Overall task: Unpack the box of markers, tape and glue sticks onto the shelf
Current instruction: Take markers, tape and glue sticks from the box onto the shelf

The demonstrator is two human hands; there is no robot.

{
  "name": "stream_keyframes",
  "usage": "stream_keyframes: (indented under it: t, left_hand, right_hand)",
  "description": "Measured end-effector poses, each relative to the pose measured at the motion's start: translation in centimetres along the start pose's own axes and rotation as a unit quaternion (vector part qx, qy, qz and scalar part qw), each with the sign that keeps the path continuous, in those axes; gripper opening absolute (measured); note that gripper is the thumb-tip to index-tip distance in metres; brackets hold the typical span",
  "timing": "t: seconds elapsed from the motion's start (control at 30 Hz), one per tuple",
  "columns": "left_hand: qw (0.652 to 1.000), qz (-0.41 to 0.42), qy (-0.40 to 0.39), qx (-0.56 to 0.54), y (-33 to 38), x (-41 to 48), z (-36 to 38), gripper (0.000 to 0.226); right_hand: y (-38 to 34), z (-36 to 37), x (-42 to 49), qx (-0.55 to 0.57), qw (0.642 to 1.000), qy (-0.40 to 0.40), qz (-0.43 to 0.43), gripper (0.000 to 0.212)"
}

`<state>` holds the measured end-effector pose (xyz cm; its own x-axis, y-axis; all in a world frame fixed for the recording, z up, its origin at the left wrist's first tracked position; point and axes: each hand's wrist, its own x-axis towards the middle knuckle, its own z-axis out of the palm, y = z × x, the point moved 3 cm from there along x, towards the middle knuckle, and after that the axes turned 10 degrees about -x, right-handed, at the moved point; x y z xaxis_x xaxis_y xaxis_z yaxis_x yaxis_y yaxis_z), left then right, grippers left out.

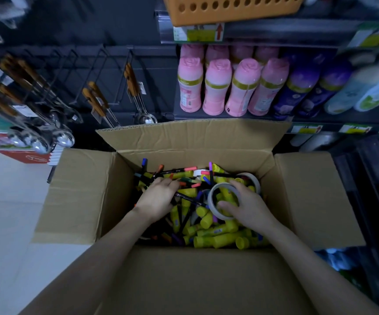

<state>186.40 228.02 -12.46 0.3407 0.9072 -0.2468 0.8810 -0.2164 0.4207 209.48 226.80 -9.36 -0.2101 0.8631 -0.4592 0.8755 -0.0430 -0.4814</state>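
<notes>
My right hand (250, 208) grips the tape roll (210, 195), centre frame, hole facing up. My left hand (159, 197) rests straight-fingered on markers (175, 171) lying mostly left-right in the box (81, 192).

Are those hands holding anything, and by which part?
The right hand holds a roll of tape by its near rim, thumb inside the ring, fingers outside. The left hand lies on the markers; whether it has a grip on one cannot be told.
</notes>
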Motion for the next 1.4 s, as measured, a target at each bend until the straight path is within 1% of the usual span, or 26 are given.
stream_keyframes:
  t: [0.13,0.27,0.37,0.43,0.5,0.53,0.57,0.63,0.67,0.7,0.73,0.8,0.87,0.93,0.97,1.0,1.03,1.07,1.13,1.17,1.2,1.27,1.3,1.33,1.4]
  left_hand:
    - [0.995,0.022,0.074,-0.068,-0.5,-1.0,-1.0,0.02]
    - [0.965,0.007,0.179,-0.191,-0.2,-1.8,-2.4,0.019]
    - [0.958,0.0,0.209,-0.197,0.3,-2.9,-2.9,0.018]
    - [0.963,0.0,0.204,-0.176,0.4,-3.3,-2.9,0.017]
    - [0.96,-0.027,0.212,-0.183,-0.1,-3.7,-3.0,0.015]
    - [0.951,-0.05,0.228,-0.2,-0.5,-3.8,-3.0,0.015]
    - [0.939,-0.081,0.25,-0.222,-1.1,-4.0,-3.2,0.017]
    - [0.911,-0.153,0.283,-0.259,-2.5,-4.4,-3.4,0.02]
    - [0.906,-0.181,0.278,-0.265,-3.1,-4.5,-3.4,0.021]
    - [0.908,-0.196,0.257,-0.265,-3.5,-4.6,-3.3,0.023]
    - [0.917,-0.197,0.226,-0.265,-3.7,-4.6,-3.0,0.025]
    - [0.938,-0.172,0.162,-0.253,-3.6,-4.8,-2.5,0.028]
    - [0.952,-0.164,0.098,-0.24,-3.4,-4.8,-1.9,0.038]
    - [0.946,-0.183,0.03,-0.264,-3.2,-4.9,-1.7,0.059]
    - [0.934,-0.195,0.003,-0.298,-2.9,-4.9,-1.8,0.059]
    - [0.918,-0.205,-0.009,-0.341,-2.5,-4.9,-1.9,0.051]
    - [0.906,-0.215,-0.002,-0.364,-2.2,-4.7,-1.9,0.04]
    - [0.903,-0.223,0.027,-0.367,-2.0,-4.5,-2.1,0.031]
    - [0.909,-0.248,0.106,-0.318,-2.1,-4.1,-2.2,0.024]
    - [0.907,-0.263,0.127,-0.302,-2.2,-3.9,-2.0,0.032]
    - [0.902,-0.276,0.137,-0.302,-2.1,-3.8,-1.8,0.047]
    - [0.881,-0.302,0.135,-0.34,-1.8,-3.3,-1.2,0.083]
    - [0.856,-0.325,0.142,-0.375,-1.7,-3.2,-1.2,0.097]
    - [0.825,-0.354,0.16,-0.411,-1.7,-3.0,-1.1,0.106]
    - [0.76,-0.419,0.188,-0.46,-1.8,-2.4,-0.8,0.109]
  right_hand:
    - [-0.6,-0.3,-0.5,0.013,1.0,0.009,0.007,0.068]
    - [-1.1,-0.6,-0.9,0.03,0.999,0.029,0.005,0.045]
    - [-1.1,-1.1,-0.6,0.026,0.998,0.048,0.022,0.029]
    - [-1.0,-1.3,-0.1,0.021,0.997,0.066,0.031,0.026]
    - [-0.9,-1.5,0.4,0.012,0.996,0.079,0.039,0.024]
    - [-0.8,-1.6,0.6,0.008,0.996,0.082,0.044,0.02]
    - [-0.8,-1.6,0.8,0.003,0.995,0.084,0.045,0.017]
    - [-0.5,-1.6,1.3,-0.023,0.996,0.076,0.04,0.022]
    - [-0.2,-1.5,1.6,-0.038,0.996,0.066,0.043,0.025]
    - [0.0,-1.6,1.9,-0.048,0.996,0.058,0.048,0.027]
    - [0.0,-1.6,2.2,-0.056,0.996,0.054,0.051,0.032]
    - [-0.6,-1.8,3.0,-0.07,0.995,0.045,0.051,0.042]
    - [-1.9,-1.8,3.9,-0.078,0.995,0.026,0.048,0.044]
    - [-3.4,-1.5,4.9,-0.088,0.995,0.013,0.051,0.044]
    - [-4.1,-1.4,5.5,-0.096,0.994,0.013,0.053,0.044]
    - [-4.7,-1.2,6.0,-0.107,0.993,0.013,0.051,0.043]
    - [-5.3,-1.0,6.4,-0.117,0.992,0.009,0.049,0.041]
    - [-5.7,-0.7,6.7,-0.121,0.991,0.002,0.047,0.038]
    - [-6.2,-0.4,7.0,-0.116,0.992,-0.024,0.038,0.026]
    - [-6.2,-0.3,7.2,-0.111,0.993,-0.037,0.031,0.016]
    - [-6.0,-0.4,7.2,-0.108,0.993,-0.041,0.018,0.007]
    - [-5.5,-0.6,7.4,-0.126,0.991,-0.044,-0.01,0.026]
    - [-5.4,-0.7,7.5,-0.14,0.989,-0.048,-0.022,0.032]
    - [-5.3,-0.8,7.6,-0.149,0.987,-0.056,-0.033,0.036]
    - [-5.4,-0.8,7.9,-0.156,0.983,-0.086,-0.049,0.046]
